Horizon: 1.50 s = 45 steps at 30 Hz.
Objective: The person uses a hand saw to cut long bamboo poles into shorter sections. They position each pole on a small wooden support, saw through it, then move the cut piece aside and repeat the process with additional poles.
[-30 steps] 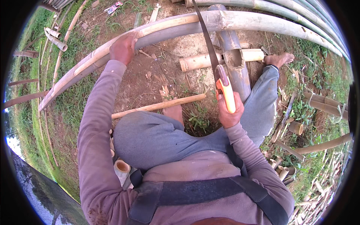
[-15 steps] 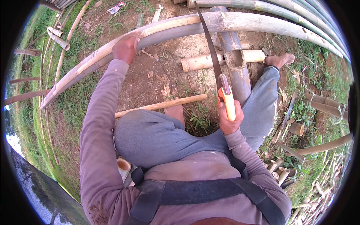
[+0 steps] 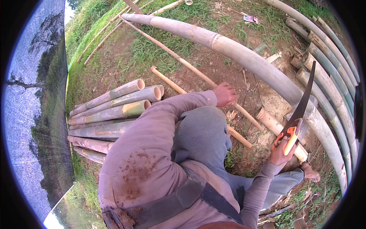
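My left hand (image 3: 225, 94) is closed around a slim bamboo pole (image 3: 179, 59) that slants from the upper left down to the middle. In my right hand (image 3: 281, 153) is a handsaw (image 3: 303, 103) with an orange handle, its dark blade pointing up and away. Behind the blade curves a thick grey bamboo pole (image 3: 244, 53); I cannot tell if they touch. A pale cut bamboo length (image 3: 272, 123) lies on the ground between my hands. Another short stick (image 3: 167, 79) passes beneath my left forearm and comes out beside my knee.
Several cut bamboo tubes (image 3: 110, 129) are stacked on my left. At the far right lie several long bamboo poles (image 3: 328, 84). My bare foot (image 3: 310, 171) rests on the soil near the cut length. Sawdust (image 3: 276, 100) and wood chips cover the ground.
The view has swung left. My left hand has brought the slim pole off the thick bamboo, toward my knee. The saw, still in my right hand, was across the thick bamboo before.
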Each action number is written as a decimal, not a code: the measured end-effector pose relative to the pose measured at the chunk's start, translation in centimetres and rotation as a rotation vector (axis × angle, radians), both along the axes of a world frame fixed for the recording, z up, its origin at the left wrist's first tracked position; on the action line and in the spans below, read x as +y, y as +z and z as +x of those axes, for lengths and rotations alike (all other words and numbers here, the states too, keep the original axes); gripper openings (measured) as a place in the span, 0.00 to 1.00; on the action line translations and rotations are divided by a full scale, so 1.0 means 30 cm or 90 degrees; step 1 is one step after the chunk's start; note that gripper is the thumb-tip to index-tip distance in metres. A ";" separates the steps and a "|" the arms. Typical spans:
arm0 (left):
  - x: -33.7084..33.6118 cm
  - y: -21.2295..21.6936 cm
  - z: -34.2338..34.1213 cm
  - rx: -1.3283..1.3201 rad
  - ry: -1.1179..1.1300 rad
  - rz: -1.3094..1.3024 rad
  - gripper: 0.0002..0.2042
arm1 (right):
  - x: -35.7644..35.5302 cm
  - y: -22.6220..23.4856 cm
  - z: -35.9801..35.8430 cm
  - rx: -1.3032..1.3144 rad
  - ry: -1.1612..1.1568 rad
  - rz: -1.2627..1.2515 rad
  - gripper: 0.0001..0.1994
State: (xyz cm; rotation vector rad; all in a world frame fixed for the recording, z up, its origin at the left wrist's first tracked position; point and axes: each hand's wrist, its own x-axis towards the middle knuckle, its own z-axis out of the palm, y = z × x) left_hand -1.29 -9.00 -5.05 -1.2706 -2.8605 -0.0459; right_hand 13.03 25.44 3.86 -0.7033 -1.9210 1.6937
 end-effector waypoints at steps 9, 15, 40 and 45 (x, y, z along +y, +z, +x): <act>-0.013 0.267 -0.555 0.304 0.155 0.247 0.39 | 0.019 -0.005 0.015 0.120 0.028 0.043 0.23; 0.184 0.374 -0.665 -0.144 0.037 -0.017 0.55 | 0.004 0.064 0.032 0.043 -0.004 0.154 0.32; 0.192 0.355 -0.611 -0.042 0.116 -0.013 0.47 | -0.161 0.094 0.217 0.130 -0.036 0.061 0.25; 0.232 0.378 -0.616 -0.083 0.120 -0.029 0.48 | 0.007 0.180 -0.219 0.080 -0.055 0.107 0.21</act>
